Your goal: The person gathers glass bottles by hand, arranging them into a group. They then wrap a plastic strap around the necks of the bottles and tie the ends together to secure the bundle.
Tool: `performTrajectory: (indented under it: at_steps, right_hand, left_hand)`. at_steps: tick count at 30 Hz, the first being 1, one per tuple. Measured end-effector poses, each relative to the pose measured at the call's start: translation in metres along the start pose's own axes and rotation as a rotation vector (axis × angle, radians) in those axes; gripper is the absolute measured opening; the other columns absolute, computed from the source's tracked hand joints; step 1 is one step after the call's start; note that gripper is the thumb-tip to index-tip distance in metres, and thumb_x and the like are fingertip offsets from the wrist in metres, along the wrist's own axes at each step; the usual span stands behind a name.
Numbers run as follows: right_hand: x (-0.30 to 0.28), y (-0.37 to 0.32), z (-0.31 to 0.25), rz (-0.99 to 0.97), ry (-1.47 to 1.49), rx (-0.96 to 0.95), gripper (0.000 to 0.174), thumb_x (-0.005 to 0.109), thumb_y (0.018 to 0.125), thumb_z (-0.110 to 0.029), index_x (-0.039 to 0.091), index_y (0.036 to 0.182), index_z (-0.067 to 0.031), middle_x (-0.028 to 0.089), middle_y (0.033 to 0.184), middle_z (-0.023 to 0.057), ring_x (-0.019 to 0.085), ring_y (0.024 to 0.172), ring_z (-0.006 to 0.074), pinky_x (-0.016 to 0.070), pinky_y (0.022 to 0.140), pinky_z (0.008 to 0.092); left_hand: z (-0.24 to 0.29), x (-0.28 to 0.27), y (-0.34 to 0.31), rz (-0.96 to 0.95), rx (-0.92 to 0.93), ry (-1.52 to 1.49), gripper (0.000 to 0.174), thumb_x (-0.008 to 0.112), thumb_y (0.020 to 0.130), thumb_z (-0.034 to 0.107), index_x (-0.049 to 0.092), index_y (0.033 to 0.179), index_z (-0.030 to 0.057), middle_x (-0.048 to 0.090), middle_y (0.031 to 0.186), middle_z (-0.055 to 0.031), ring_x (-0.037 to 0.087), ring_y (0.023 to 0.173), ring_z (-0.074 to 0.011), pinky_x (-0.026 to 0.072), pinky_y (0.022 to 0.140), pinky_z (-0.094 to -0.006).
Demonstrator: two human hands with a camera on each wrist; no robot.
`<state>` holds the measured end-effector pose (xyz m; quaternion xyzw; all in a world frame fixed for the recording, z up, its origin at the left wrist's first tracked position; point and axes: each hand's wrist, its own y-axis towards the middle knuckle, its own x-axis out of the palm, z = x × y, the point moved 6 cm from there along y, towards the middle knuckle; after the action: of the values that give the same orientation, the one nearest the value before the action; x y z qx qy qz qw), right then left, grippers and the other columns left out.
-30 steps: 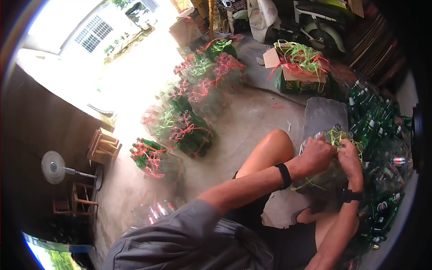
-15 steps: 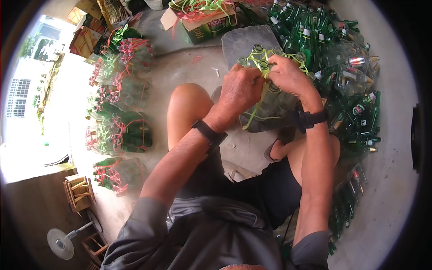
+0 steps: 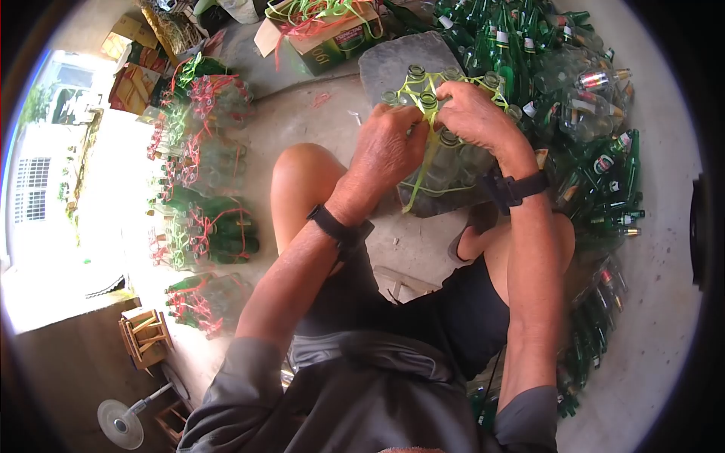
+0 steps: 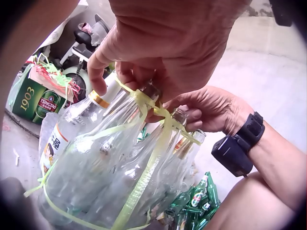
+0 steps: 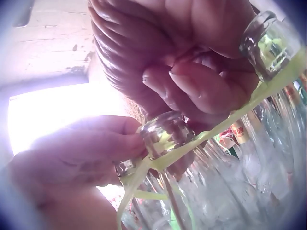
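In the head view, clear glass bottles [image 3: 453, 170] stand bundled between the person's legs, with yellow-green plastic strap [image 3: 427, 155] woven round their necks. My left hand [image 3: 389, 147] is at the near left necks, its fingers curled and pinching the strap. From the right, my right hand [image 3: 481, 119] reaches over the bundle, curled fingers holding strap among the necks. The left wrist view shows strap [image 4: 165, 125] crossing between two necks, right under the fingers. In the right wrist view, strap passes beneath one bottle mouth [image 5: 165, 132] between both hands; the right fingertips are partly hidden.
Loose green bottles [image 3: 513, 57] are heaped along the right wall. A stone slab [image 3: 404, 64] lies behind the bundle, near a Tsingtao carton [image 3: 343, 49] full of strap. Tied bottle bundles [image 3: 219, 230] line the left, with a stool [image 3: 143, 336] and fan [image 3: 121, 424] nearer.
The head view has swung round, bringing the bundle nearer its middle. Both hands stay at the bottle necks; in the last half second they have shifted only slightly.
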<state>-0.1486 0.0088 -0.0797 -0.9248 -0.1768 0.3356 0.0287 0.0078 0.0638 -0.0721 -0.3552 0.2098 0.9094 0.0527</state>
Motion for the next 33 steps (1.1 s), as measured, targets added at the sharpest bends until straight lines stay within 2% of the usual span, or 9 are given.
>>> performTrajectory:
  at_steps: [3, 6, 12, 14, 18, 24, 27, 33]
  right_hand:
    - [0.001, -0.002, 0.001, -0.020, 0.121, 0.040, 0.036, 0.071, 0.083, -0.008, 0.066, 0.115, 0.0079, 0.068, 0.076, 0.0052, 0.061, 0.071, 0.0126, 0.0477, 0.064, 0.0328]
    - [0.003, 0.001, 0.003, -0.034, 0.120, 0.019, 0.042, 0.070, 0.083, -0.006, 0.063, 0.121, 0.0086, 0.066, 0.076, 0.0040, 0.058, 0.070, 0.0113, 0.0463, 0.062, 0.0319]
    - [0.001, -0.004, -0.002, -0.021, 0.223, 0.000, 0.045, 0.069, 0.083, -0.003, 0.060, 0.125, 0.0099, 0.063, 0.076, 0.0015, 0.055, 0.068, 0.0091, 0.0439, 0.060, 0.0293]
    - [0.002, -0.004, -0.002, -0.064, 0.221, 0.028, 0.045, 0.069, 0.083, -0.003, 0.060, 0.125, 0.0106, 0.065, 0.078, 0.0024, 0.056, 0.071, 0.0091, 0.0450, 0.062, 0.0289]
    - [0.008, -0.004, 0.007, -0.046, 0.216, 0.006, 0.045, 0.069, 0.083, -0.003, 0.060, 0.125, 0.0108, 0.067, 0.082, 0.0037, 0.058, 0.074, 0.0098, 0.0464, 0.064, 0.0294]
    - [0.006, -0.007, 0.002, -0.031, 0.177, 0.002, 0.042, 0.068, 0.084, -0.006, 0.061, 0.122, 0.0095, 0.069, 0.086, 0.0056, 0.060, 0.076, 0.0117, 0.0483, 0.066, 0.0311]
    - [0.005, 0.002, 0.005, -0.009, 0.122, -0.011, 0.040, 0.067, 0.086, -0.007, 0.061, 0.123, 0.0069, 0.068, 0.084, 0.0050, 0.059, 0.075, 0.0119, 0.0479, 0.066, 0.0305]
    - [0.005, -0.005, -0.002, 0.024, 0.092, 0.020, 0.041, 0.063, 0.088, -0.009, 0.060, 0.127, 0.0042, 0.070, 0.082, 0.0063, 0.062, 0.065, 0.0143, 0.0520, 0.054, 0.0327]
  left_hand:
    - [0.005, 0.001, 0.000, -0.041, 0.044, 0.072, 0.012, 0.068, 0.092, 0.014, 0.072, 0.097, 0.0033, 0.069, 0.095, -0.0199, 0.063, 0.096, -0.0444, 0.0510, 0.084, -0.0511]
    - [0.009, -0.006, 0.000, 0.031, 0.059, 0.044, 0.011, 0.066, 0.093, 0.014, 0.071, 0.095, 0.0037, 0.068, 0.095, -0.0188, 0.063, 0.095, -0.0437, 0.0511, 0.084, -0.0510]
    - [0.007, -0.003, 0.002, -0.072, 0.049, 0.115, 0.012, 0.065, 0.094, 0.015, 0.068, 0.093, 0.0039, 0.068, 0.093, -0.0180, 0.063, 0.094, -0.0431, 0.0514, 0.083, -0.0517]
    - [0.009, -0.004, 0.001, -0.032, 0.089, 0.167, 0.011, 0.065, 0.091, 0.017, 0.070, 0.088, 0.0076, 0.071, 0.089, -0.0117, 0.066, 0.089, -0.0390, 0.0542, 0.075, -0.0511]
    - [0.007, 0.003, -0.002, -0.142, 0.060, 0.169, 0.013, 0.063, 0.095, 0.018, 0.068, 0.092, 0.0053, 0.068, 0.090, -0.0173, 0.063, 0.092, -0.0423, 0.0518, 0.082, -0.0506]
    - [-0.001, 0.005, -0.005, -0.039, 0.028, 0.088, 0.011, 0.066, 0.093, 0.016, 0.070, 0.092, 0.0060, 0.069, 0.090, -0.0144, 0.062, 0.084, -0.0411, 0.0504, 0.082, -0.0502]
    - [-0.009, 0.009, 0.003, -0.018, 0.097, 0.050, 0.011, 0.068, 0.092, 0.015, 0.070, 0.090, 0.0041, 0.070, 0.089, -0.0157, 0.063, 0.083, -0.0416, 0.0499, 0.083, -0.0487]
    - [-0.009, 0.003, 0.001, 0.008, -0.050, -0.043, 0.014, 0.072, 0.088, 0.014, 0.074, 0.091, -0.0001, 0.071, 0.086, -0.0197, 0.065, 0.084, -0.0366, 0.0506, 0.082, -0.0443]
